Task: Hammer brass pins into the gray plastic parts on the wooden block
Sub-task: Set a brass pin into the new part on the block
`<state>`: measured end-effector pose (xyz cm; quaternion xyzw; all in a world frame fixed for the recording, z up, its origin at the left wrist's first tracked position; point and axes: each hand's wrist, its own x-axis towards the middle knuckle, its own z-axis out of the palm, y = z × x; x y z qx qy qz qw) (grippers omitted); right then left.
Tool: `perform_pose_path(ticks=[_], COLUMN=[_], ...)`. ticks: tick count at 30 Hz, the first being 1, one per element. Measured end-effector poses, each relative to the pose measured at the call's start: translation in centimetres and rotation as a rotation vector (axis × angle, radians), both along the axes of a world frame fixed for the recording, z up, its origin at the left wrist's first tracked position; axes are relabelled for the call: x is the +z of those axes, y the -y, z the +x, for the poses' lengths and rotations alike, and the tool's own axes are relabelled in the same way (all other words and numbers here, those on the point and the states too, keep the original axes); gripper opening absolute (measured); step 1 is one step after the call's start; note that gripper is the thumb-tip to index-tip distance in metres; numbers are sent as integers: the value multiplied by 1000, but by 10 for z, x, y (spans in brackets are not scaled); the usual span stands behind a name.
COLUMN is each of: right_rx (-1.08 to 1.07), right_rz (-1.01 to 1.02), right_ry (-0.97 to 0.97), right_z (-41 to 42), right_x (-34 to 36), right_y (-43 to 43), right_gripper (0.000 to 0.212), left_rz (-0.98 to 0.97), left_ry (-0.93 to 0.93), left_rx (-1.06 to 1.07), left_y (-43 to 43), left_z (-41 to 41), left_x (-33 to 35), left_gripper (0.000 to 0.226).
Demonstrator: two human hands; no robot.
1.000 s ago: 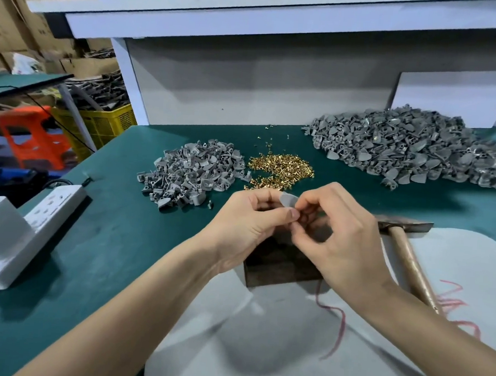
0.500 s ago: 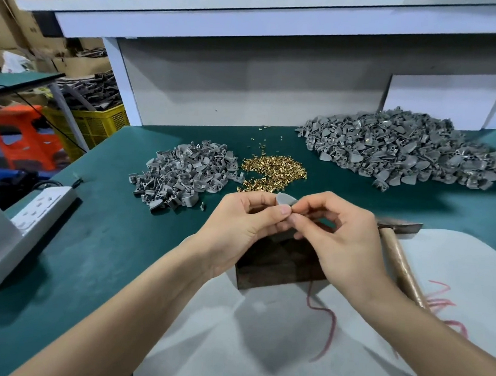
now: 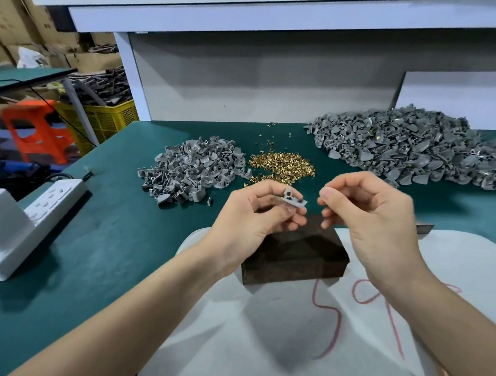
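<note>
Your hands have split apart since half a second ago. They were pinched together over the block; now there's a clear gap between them.

Left hand has kept the gray part, gripped between thumb and fingertips. The part is raised over the far edge of the wooden block, not touching it, with its socket holes facing you. Whether a pin is seated in them is too small to tell.

Right hand is at 3 o'clock of the part, just beside it. Its fingers are curled in, thumb and forefinger tips nearly closed. Can't tell if there's a pin between them.

Brass pins are piled on the counter at 12 o'clock from the block, well apart from it. The small gray pile is at 10 o'clock, the big gray pile at 1–2 o'clock. Hammer lies at 3 o'clock of the block, head mostly hidden behind your right hand, nobody holding it.

My read: pin fitting is either just done or being retried. The part isn't on the block and the hammer is untouched, so no strike is possible yet.

Likely next: seat the part on the block, steady it with the left hand, free the right for the hammer.

Risk: a loosely set pin drops out as you tilt the part down.
</note>
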<state>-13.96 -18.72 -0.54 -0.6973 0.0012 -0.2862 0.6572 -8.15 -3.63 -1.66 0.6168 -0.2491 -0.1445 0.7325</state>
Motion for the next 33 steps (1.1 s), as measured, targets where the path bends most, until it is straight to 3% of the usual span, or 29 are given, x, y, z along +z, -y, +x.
perform_pose_path(ticks=[6, 9, 14, 17, 26, 33], right_rx=[82, 53, -7, 9, -52, -68], right_rz=[-49, -117, -584, -707, -652, -725], right_ry=[-31, -44, -28, -2, 32, 74], right_z=[1, 1, -4, -6, -5, -4], right_x=[-1, 0, 7, 8, 7, 6], right_y=[0, 1, 1, 1, 2, 2], right_gripper=[27, 29, 20, 16, 9, 11], left_rz=[-37, 16, 201, 153, 96, 116], left_ry=[-59, -10, 199, 149, 67, 64], left_rx=[5, 3, 45, 15, -24, -31], left_y=[0, 1, 2, 1, 0, 1], left_z=[2, -1, -5, -7, -7, -7], left_x=[0, 1, 4, 4, 7, 5], left_gripper=[24, 16, 28, 15, 9, 10])
